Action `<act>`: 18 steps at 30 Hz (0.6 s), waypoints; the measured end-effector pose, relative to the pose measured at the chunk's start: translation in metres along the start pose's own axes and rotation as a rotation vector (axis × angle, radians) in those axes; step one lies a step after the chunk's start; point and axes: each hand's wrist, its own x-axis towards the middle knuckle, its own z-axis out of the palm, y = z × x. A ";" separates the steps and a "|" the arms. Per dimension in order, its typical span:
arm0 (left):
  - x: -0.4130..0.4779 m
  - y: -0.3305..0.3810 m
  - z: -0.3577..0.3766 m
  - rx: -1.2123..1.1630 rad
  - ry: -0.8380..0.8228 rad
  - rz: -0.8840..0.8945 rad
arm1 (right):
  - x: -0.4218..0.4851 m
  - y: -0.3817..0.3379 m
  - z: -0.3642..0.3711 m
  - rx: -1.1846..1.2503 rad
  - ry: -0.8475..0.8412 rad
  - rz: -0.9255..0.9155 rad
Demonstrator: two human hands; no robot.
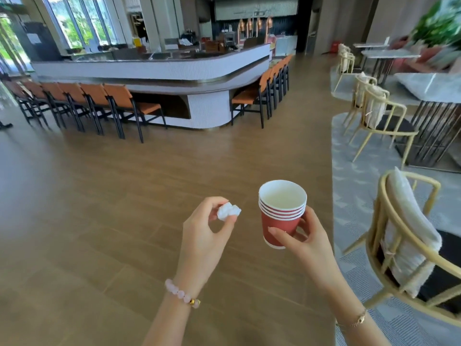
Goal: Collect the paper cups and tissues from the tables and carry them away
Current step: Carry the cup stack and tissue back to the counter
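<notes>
My right hand [305,239] grips a stack of several nested red paper cups [280,216] with white insides, held upright over the wooden floor. The top cup looks empty. My left hand [203,233] pinches a small crumpled white tissue [228,211] between thumb and fingertips, just left of the cups and apart from them. Both hands are held out in front of me at about the same height.
A gold-framed chair [409,248] with a white cushion stands close on the right, on grey carpet [359,186]. More gold chairs and marble-topped tables [429,87] line the right side. A curved white bar counter [154,68] with orange chairs [119,103] lies ahead. Wooden floor [112,196] stretches between.
</notes>
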 end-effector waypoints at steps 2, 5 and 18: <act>0.042 -0.004 0.029 -0.005 -0.017 0.014 | 0.043 0.006 -0.015 0.001 0.030 -0.001; 0.098 -0.010 0.068 -0.015 -0.022 0.043 | 0.104 0.014 -0.037 -0.006 0.063 -0.015; 0.291 -0.057 0.195 -0.086 -0.144 0.120 | 0.296 0.056 -0.093 -0.073 0.226 0.005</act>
